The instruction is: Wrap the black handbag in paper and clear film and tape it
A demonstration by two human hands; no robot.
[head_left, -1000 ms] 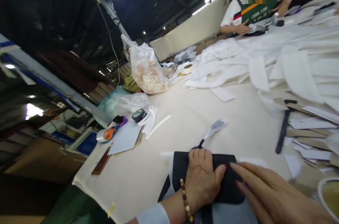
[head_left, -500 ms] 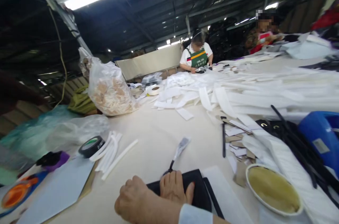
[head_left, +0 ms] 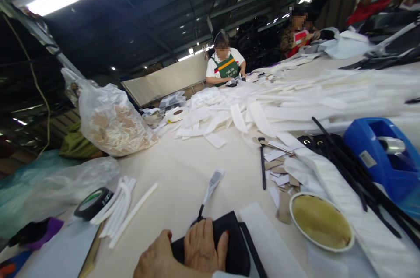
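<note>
My left hand [head_left: 204, 249] lies with its fingers flat on a folded black leather piece [head_left: 234, 243] at the table's near edge, thumb spread to the right. My right hand [head_left: 154, 257] sits just left of it, crossed over, curled like a fist; what it holds, if anything, is hidden. A glue brush [head_left: 211, 183] lies just beyond the black piece, its black handle reaching to my left fingertips. A white strip [head_left: 269, 243] lies right of the piece.
A bowl of yellow glue [head_left: 321, 222] stands at the right, a blue tape dispenser [head_left: 380, 155] behind it. A tape roll [head_left: 93, 202], white strips [head_left: 121, 208] and a plastic bag [head_left: 111, 124] lie left. Two people [head_left: 226, 65] work at the far end.
The view has swung right and up. My right hand, stretched out to the right of the black piece a second ago, now sits curled at its left. My left hand stays on the piece.
</note>
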